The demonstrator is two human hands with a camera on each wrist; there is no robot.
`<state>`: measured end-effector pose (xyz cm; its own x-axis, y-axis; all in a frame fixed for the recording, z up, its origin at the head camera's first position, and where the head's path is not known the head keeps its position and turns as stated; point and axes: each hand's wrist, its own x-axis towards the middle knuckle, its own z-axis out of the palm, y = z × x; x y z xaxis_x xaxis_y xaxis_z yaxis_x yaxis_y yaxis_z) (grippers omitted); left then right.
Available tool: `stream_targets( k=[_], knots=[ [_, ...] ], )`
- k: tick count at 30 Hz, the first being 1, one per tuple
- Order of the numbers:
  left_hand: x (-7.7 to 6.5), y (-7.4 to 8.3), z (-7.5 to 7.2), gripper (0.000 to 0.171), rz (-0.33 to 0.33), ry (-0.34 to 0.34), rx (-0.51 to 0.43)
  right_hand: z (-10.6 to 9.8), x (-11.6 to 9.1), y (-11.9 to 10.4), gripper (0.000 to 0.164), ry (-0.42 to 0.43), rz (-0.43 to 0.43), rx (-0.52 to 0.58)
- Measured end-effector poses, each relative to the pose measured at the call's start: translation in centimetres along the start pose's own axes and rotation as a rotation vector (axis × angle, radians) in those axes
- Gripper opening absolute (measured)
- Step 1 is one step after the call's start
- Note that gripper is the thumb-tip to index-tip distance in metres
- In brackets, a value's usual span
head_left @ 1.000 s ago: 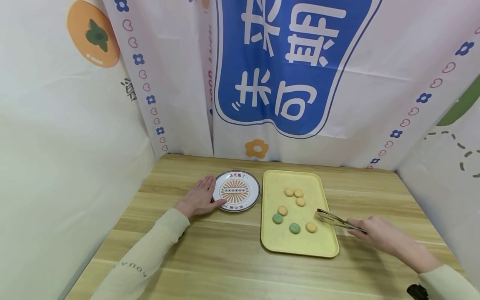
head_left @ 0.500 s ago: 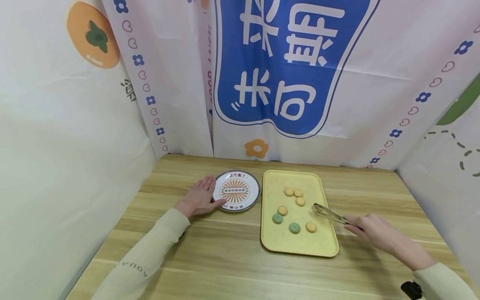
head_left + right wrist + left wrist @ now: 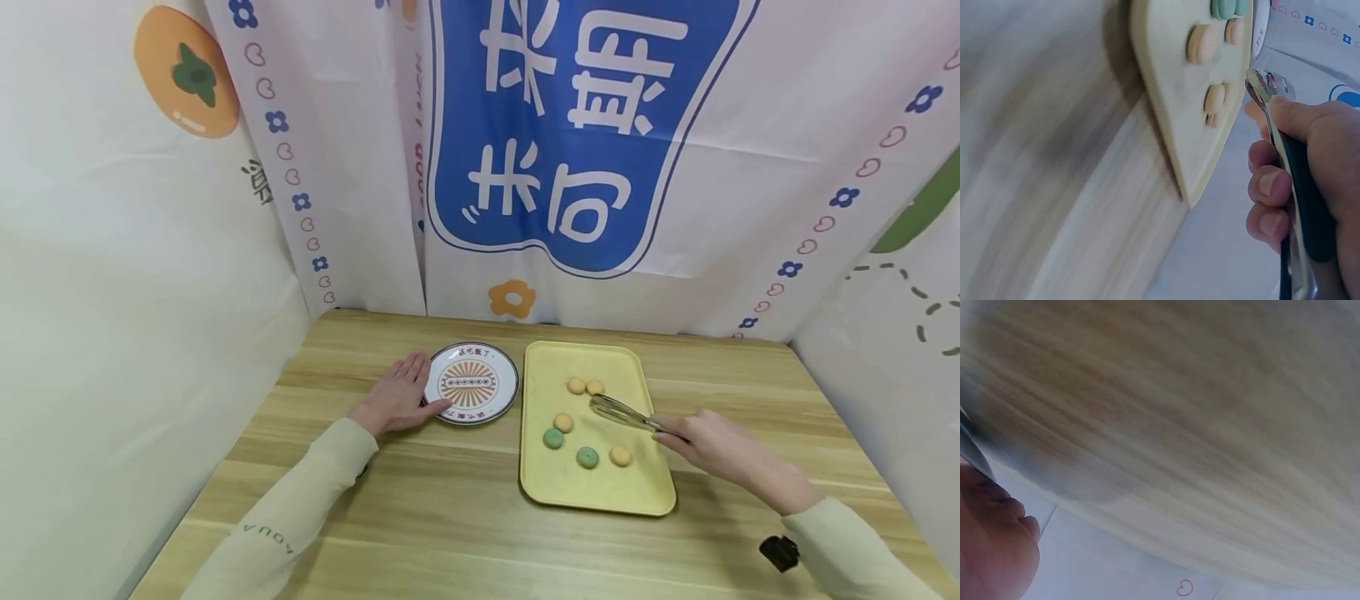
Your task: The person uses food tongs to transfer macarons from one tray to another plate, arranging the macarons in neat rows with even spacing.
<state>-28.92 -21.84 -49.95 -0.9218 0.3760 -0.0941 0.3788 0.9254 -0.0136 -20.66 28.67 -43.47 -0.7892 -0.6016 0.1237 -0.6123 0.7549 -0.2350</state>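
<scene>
Left hand [image 3: 397,396]: fingers straight, at left edge of plate [image 3: 470,385], thumb over rim. Right hand [image 3: 708,437], well apart from left: clamped round tongs [image 3: 626,414], tips over tray [image 3: 633,487], near pale macarons [image 3: 576,386]; contact, cannot tell. Also on tray: two green macarons [image 3: 587,457]. Tray: yellow, just right of plate. Table [image 3: 420,525]: wooden, beneath both. Cloth [image 3: 360,167]: printed, behind table.
</scene>
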Motion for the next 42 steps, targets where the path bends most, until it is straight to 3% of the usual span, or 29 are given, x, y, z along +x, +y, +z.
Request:
stream_targets(
  k=[8, 12, 18, 25, 28, 32, 38, 42],
  knots=[
    [0.1, 0.1, 0.1, 0.106, -0.003, 0.007, -0.001, 0.2, 2.4, -0.8, 0.032, -0.048, -0.012, 0.015],
    [0.1, 0.2, -0.2, 0.106, 0.000, 0.006, 0.002, 0.6, 3.3, -1.1, 0.011, -0.019, -0.066, 0.021],
    [0.2, 0.5, -0.3, 0.107, 0.008, 0.007, 0.003, 0.7, 4.9, -1.9, 0.013, -0.047, -0.056, 0.059],
    [0.1, 0.5, -0.4, 0.107, 0.005, 0.007, -0.002, 1.4, 7.0, -3.2, 0.043, -0.091, -0.024, 0.119],
    [0.0, 0.4, -0.5, 0.106, 0.009, 0.007, -0.006, 1.7, 7.8, -3.7, 0.045, -0.092, -0.030, 0.122],
    [0.0, 0.3, -0.5, 0.106, 0.010, 0.006, -0.002, 2.2, 9.1, -4.3, 0.043, -0.084, -0.065, 0.125],
    [-0.2, 0.2, -0.4, 0.108, 0.012, -0.006, -0.002, 3.1, 10.7, -4.8, 0.027, -0.059, -0.125, 0.111],
    [-0.2, 0.2, -0.5, 0.108, 0.011, -0.012, -0.011, 3.7, 11.4, -4.8, 0.033, -0.033, -0.133, 0.112]
  ],
)
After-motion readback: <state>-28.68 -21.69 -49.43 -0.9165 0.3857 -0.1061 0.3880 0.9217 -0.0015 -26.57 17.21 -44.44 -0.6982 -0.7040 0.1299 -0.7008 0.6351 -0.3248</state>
